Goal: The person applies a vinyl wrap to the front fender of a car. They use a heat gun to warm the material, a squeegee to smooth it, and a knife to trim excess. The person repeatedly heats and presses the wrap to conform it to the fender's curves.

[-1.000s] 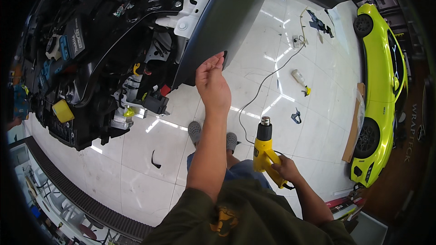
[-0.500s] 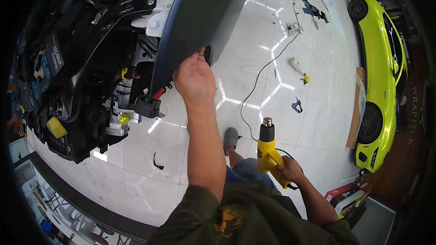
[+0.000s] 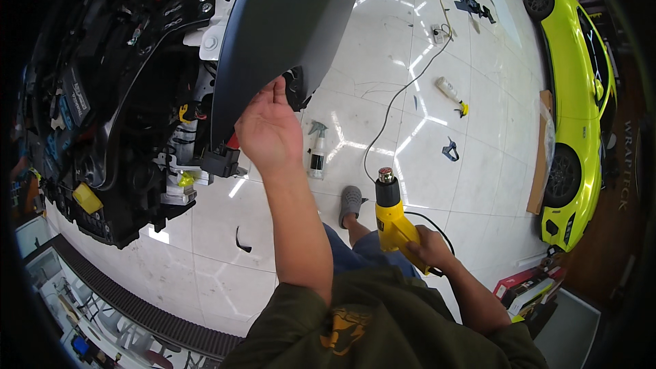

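Note:
My left hand is palm up with slightly bent fingers, their tips touching the lower edge of a dark, matte body panel; the palm is empty. Just right of the fingertips, a black dangling piece hangs at that edge. My right hand is closed around the handle of a yellow heat gun, nozzle upward, with its cord trailing over the floor.
An exposed engine bay fills the left. Spray bottles, dark scraps and a cord lie or stand on the tiled floor. A lime-green car with cardboard beside it is right; a white cart is lower left.
The view has shifted, moving the panel left. My left fingers have loosened from a pinch, palm now more upturned at the panel's edge. A spray bottle has come into view.

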The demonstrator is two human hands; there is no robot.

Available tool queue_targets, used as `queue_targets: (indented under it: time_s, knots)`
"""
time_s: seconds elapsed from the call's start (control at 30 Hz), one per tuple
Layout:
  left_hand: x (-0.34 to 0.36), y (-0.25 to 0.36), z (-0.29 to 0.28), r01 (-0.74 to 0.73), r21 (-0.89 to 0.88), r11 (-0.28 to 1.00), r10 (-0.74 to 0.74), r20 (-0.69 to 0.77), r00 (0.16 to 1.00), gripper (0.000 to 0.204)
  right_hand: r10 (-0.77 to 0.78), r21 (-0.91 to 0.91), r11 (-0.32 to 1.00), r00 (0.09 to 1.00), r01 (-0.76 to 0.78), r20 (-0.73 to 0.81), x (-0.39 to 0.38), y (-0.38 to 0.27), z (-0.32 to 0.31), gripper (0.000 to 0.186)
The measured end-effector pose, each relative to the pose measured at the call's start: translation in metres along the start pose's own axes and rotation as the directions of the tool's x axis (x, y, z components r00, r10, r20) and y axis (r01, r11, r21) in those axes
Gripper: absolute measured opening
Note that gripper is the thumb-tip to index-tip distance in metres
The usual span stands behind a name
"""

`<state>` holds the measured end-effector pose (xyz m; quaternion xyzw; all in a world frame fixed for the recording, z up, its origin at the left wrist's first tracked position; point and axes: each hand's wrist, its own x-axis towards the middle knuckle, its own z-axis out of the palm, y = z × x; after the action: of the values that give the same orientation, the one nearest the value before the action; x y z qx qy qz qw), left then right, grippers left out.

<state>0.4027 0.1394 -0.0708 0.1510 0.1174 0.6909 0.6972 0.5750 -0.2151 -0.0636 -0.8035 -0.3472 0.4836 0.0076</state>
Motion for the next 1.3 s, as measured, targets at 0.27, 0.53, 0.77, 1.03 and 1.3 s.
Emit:
queue_targets:
  time_s: [0.27,0.53,0.77,1.03,1.3]
  knots:
    - [-0.016,-0.039,-0.004,-0.156,0.859,0.488,0.195,0.067,0.979,0.023,0.03,0.012,0.999,1.0,-0.03,-0.001,0.005,0.005,0.001,0.049]
    - [0.004,-0.025,-0.011,-0.211,0.904,0.371,0.164,0.159,0.973,0.021,0.05,0.028,0.998,0.999,-0.049,-0.009,0.003,0.025,0.012,0.047]
    - [0.006,-0.035,-0.005,-0.294,0.914,0.281,0.289,0.212,0.934,0.026,0.101,0.071,0.992,0.995,-0.1,0.002,-0.007,0.033,0.018,0.045]
    - [0.006,-0.041,0.008,-0.313,0.944,-0.108,0.336,0.331,0.882,0.029,0.035,0.084,0.996,0.998,-0.032,-0.042,0.001,0.041,0.028,0.043]
    - [-0.004,-0.024,-0.01,-0.268,0.916,0.298,0.187,0.219,0.958,0.026,0.055,0.135,0.99,0.998,-0.05,-0.035,0.025,0.057,0.037,0.044]
